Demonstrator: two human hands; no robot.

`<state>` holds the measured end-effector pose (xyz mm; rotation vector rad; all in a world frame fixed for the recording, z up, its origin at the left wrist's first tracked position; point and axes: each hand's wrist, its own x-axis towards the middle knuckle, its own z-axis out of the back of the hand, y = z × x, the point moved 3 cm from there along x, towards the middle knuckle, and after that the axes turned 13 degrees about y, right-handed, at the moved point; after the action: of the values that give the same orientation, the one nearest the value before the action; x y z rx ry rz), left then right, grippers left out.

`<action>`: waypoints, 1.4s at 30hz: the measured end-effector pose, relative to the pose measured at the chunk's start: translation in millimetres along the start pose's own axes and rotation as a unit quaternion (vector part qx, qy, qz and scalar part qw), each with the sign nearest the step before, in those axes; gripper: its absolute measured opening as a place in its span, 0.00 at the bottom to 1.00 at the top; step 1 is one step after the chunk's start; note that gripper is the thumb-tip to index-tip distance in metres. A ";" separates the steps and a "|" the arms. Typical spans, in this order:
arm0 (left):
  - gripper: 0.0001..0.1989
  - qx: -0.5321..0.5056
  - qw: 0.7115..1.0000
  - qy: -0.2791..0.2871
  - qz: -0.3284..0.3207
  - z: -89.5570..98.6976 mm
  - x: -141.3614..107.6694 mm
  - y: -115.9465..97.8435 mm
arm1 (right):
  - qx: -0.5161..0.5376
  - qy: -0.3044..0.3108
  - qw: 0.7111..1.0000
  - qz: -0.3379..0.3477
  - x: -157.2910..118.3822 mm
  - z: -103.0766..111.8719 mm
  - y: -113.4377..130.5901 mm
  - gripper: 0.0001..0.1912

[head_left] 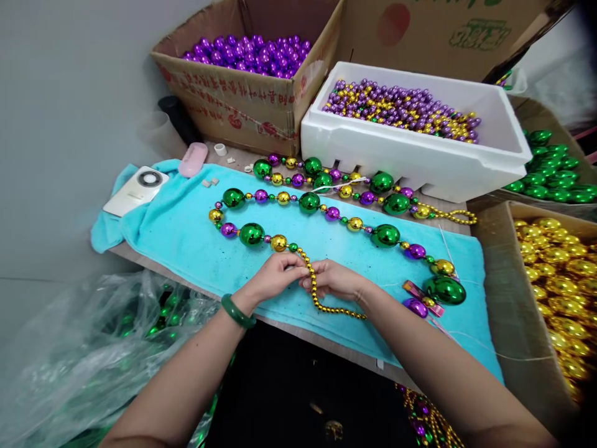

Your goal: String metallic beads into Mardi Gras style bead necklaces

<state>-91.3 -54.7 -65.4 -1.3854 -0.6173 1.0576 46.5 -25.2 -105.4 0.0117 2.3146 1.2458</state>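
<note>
A bead necklace (385, 236) of big green, purple and gold balls lies in a long loop on a turquoise towel (186, 242). From its near end runs a strand of small gold beads (318, 303), which curves down between my hands and rightward under my right forearm. My left hand (273, 275), with a green bangle above the wrist, is closed, thumb and fingertips pinched at the strand. Facing it, my right hand (339, 278) is closed too, its fingertips meeting the left's at the strand. Whatever finer thread lies between the fingertips is hidden.
Behind the towel lies a second bead necklace (367, 198) beside a white foam box (410, 143) of small beads. Cardboard boxes hold purple balls (252, 56) and gold balls (559, 274). A white device (135, 191) and pink case (193, 160) sit left. Clear plastic (93, 354) hangs below.
</note>
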 end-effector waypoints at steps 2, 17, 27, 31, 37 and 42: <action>0.08 0.033 0.999 -0.028 0.003 1.8 -1.4 3.3 | -0.131 -0.062 0.989 0.013 -3.8 6.8 9.9 0.08; 0.09 0.224 0.960 -0.117 0.118 -7.9 -1.1 27.0 | -0.530 -0.238 0.813 -0.027 -8.2 15.7 20.0 0.09; 0.11 0.268 0.937 -0.208 0.081 -14.2 -14.5 25.3 | -0.542 -0.239 0.803 -0.054 -5.6 16.2 18.8 0.10; 0.11 0.257 0.937 -0.224 0.077 -13.6 -15.1 25.6 | -0.541 -0.253 0.799 -0.067 -5.2 15.5 18.2 0.10; 0.08 0.162 0.953 -0.249 0.059 -8.7 -16.6 30.4 | -0.542 -0.253 0.795 -0.094 -6.5 14.1 25.4 0.09; 0.09 0.074 0.961 -0.258 0.066 -4.9 -17.7 40.6 | -0.532 -0.248 0.800 -0.126 -13.3 19.6 32.3 0.08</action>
<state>-104.3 -77.7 -101.2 -1.0294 -0.8099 1.5618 59.4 5.6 -83.3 -0.3050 0.9164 1.9248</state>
